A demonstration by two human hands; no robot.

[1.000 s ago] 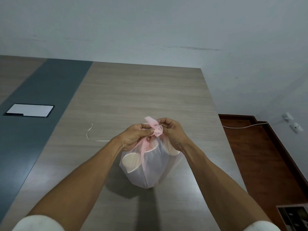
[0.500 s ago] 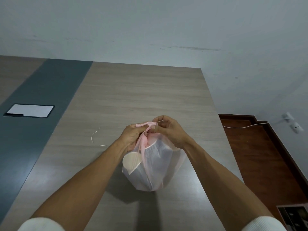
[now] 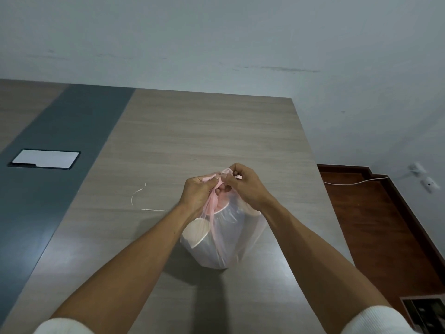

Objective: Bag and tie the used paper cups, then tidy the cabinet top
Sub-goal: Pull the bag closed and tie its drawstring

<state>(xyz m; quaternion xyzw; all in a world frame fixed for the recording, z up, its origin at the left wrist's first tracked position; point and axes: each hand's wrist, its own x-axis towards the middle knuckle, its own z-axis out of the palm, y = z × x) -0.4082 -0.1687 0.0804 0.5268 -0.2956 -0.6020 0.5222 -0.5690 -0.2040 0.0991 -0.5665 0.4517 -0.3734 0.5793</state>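
Here, both hands [image 3: 224, 186] pinching pink bag [image 3: 226, 239] neck, knot hidden (fingers cover it), cups [image 3: 196, 231] blurred inside.

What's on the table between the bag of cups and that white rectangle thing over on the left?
In the head view, a thin white string lies on the cabinet top between the bag and the white rectangle; otherwise bare wood and grey surface.

Translucent pink bag [image 3: 224, 239] of seemingly tilted paper cups [image 3: 196, 231], upright on cabinet top [image 3: 192, 141]

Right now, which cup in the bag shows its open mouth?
The tilted paper cup under the left hand; the other cup stands upright inside the pink bag.
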